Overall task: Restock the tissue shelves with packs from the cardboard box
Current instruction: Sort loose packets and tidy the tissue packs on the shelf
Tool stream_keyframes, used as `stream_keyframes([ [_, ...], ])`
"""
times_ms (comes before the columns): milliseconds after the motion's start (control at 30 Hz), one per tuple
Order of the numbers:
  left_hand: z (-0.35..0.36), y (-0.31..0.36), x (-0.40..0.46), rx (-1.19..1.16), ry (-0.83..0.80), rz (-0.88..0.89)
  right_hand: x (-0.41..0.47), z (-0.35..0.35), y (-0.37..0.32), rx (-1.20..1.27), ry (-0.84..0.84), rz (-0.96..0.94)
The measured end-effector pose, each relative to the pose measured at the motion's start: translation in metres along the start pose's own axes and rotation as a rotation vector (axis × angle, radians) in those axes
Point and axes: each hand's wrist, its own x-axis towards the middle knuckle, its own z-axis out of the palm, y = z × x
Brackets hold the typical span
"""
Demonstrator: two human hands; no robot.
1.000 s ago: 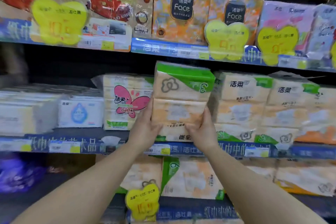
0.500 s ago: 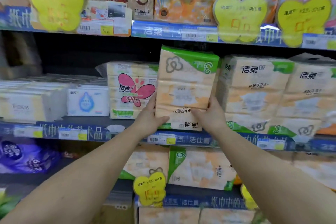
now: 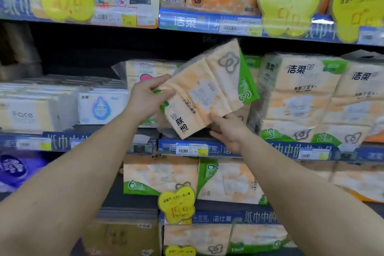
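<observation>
An orange-and-green tissue pack (image 3: 207,93) hangs tilted in front of the middle shelf (image 3: 207,148), its green end up to the right. My left hand (image 3: 148,97) grips its upper left edge. My right hand (image 3: 228,131) holds its lower right corner from below. The pack sits in the gap between a pink-labelled pack (image 3: 145,72) behind it and a row of matching packs (image 3: 301,97) to the right. The cardboard box is out of view.
The top shelf (image 3: 207,21) carries boxed tissues with yellow price tags (image 3: 288,6). White flat packs (image 3: 101,108) lie left on the middle shelf, with a dark gap above them. More orange packs (image 3: 162,174) and a yellow tag (image 3: 176,203) fill the lower shelves.
The pack stood upright between both hands; now it is rotated and tilted, with my left hand moved up to its upper edge and my right hand under its lower corner.
</observation>
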Motion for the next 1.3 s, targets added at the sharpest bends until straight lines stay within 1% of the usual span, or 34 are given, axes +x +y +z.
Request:
stream_keyframes([
  [67,-0.006,0.01,0.007,0.085,-0.05,0.022,-0.003,-0.004,0.002,-0.061,0.024,0.059],
  [100,-0.008,0.014,0.01,0.135,-0.082,0.031,-0.005,-0.005,0.004,-0.049,0.066,0.069],
  [167,-0.01,0.017,0.014,0.228,-0.127,0.06,-0.008,-0.006,0.009,0.055,0.163,0.081],
  [233,-0.012,0.017,0.017,0.269,-0.153,0.076,-0.011,-0.006,0.012,0.185,0.245,0.091],
  [300,-0.016,0.016,0.019,0.285,-0.169,0.074,-0.011,-0.007,0.012,0.252,0.351,0.039],
  [333,-0.018,0.016,0.019,0.295,-0.178,0.071,-0.009,-0.01,0.012,0.208,0.441,-0.012],
  [367,-0.02,0.015,0.021,0.305,-0.185,0.066,-0.008,-0.012,0.011,0.074,0.53,-0.066],
  [400,-0.022,0.013,0.022,0.32,-0.192,0.069,-0.009,-0.015,0.008,-0.073,0.589,-0.129],
  [433,-0.023,0.011,0.024,0.347,-0.197,0.083,-0.01,-0.016,0.004,-0.181,0.605,-0.192],
  [500,-0.025,0.005,0.026,0.428,-0.176,0.155,-0.016,-0.014,-0.005,-0.265,0.528,-0.301],
  [567,-0.023,-0.002,0.02,0.505,-0.051,0.217,-0.02,-0.01,-0.01,-0.358,0.473,-0.367],
  [633,-0.019,-0.011,0.003,0.496,0.121,0.17,-0.024,-0.007,-0.013,-0.471,0.464,-0.418],
  [667,-0.016,-0.019,-0.008,0.437,0.179,0.111,-0.025,-0.007,-0.014,-0.518,0.463,-0.44],
  [700,-0.013,-0.029,-0.019,0.348,0.201,0.038,-0.028,-0.008,-0.015,-0.557,0.462,-0.462],
  [767,-0.007,-0.045,-0.036,0.167,0.162,-0.115,-0.033,-0.011,-0.017,-0.649,0.451,-0.52],
  [800,-0.004,-0.051,-0.041,0.151,0.107,-0.167,-0.035,-0.013,-0.018,-0.698,0.438,-0.542],
  [833,-0.001,-0.053,-0.044,0.192,0.044,-0.187,-0.036,-0.014,-0.019,-0.743,0.424,-0.551],
  [867,0.002,-0.054,-0.045,0.254,0.002,-0.179,-0.036,-0.013,-0.021,-0.782,0.414,-0.545],
  [900,0.004,-0.052,-0.046,0.295,-0.003,-0.148,-0.037,-0.012,-0.023,-0.812,0.408,-0.526],
  [933,0.005,-0.047,-0.046,0.287,0.009,-0.122,-0.036,-0.01,-0.025,-0.826,0.413,-0.506],
  [1067,-0.004,-0.015,-0.027,0.108,0.087,-0.021,-0.031,-0.01,-0.025,-0.743,0.462,-0.48],
  [1133,-0.011,0.005,-0.011,0.102,0.119,0.028,-0.028,-0.012,-0.022,-0.672,0.477,-0.48],
  [1233,-0.013,0.031,0.008,0.188,0.149,0.122,-0.024,-0.012,-0.016,-0.617,0.508,-0.458],
  [1300,-0.008,0.045,0.019,0.322,0.156,0.231,-0.023,-0.012,-0.014,-0.664,0.54,-0.406],
])
